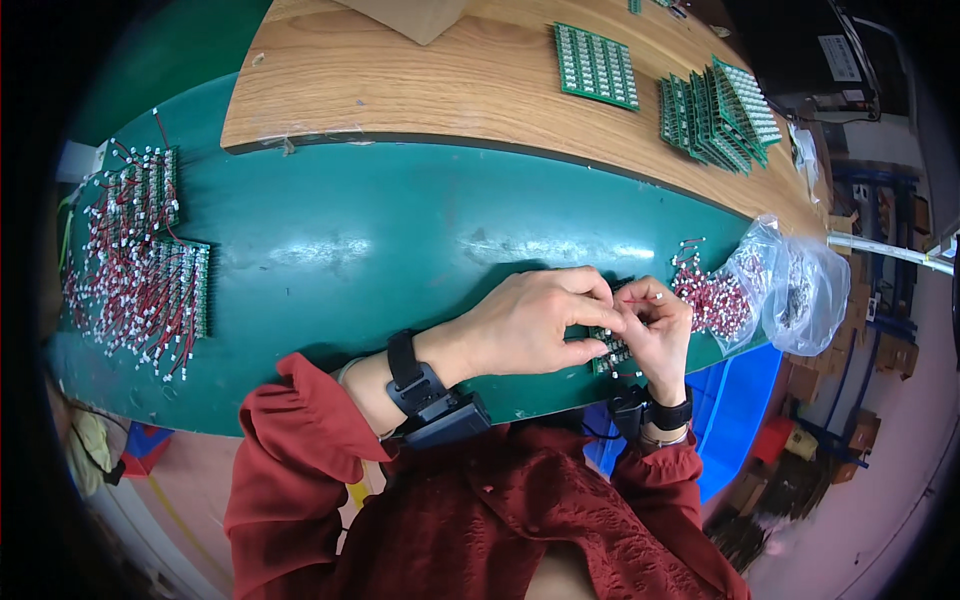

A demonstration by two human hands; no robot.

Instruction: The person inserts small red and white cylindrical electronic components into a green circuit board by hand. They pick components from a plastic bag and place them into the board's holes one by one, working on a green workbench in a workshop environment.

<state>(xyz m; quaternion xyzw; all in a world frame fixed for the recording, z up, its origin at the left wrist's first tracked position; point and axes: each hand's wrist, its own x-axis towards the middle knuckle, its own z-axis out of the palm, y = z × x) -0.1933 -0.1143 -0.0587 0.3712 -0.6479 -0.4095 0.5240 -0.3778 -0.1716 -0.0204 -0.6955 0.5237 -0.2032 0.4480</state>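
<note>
Between the two hands, at the near edge of the green table, a small green circuit board is pinched from both sides. The left hand curls over it from the left, its fingers bent and closed on the board's upper edge, thumb underneath. The right hand meets it from the right, fingertips drawn together on the same board; whether it also grips a small connector cannot be told, since the knuckles hide the spot. Both wrists wear black straps, and dark red sleeves come in from the lower edge.

Just beside the right hand, a heap of red-wired white connectors spills onto the table from an open clear plastic bag. Farther back, a wooden board lies across the table and carries a flat green panel of circuit boards and a fanned stack of more such panels. Well apart on the far left of the table, finished panels bristling with red wires lie side by side. Below the table edge on the right, a blue plastic bin shows.
</note>
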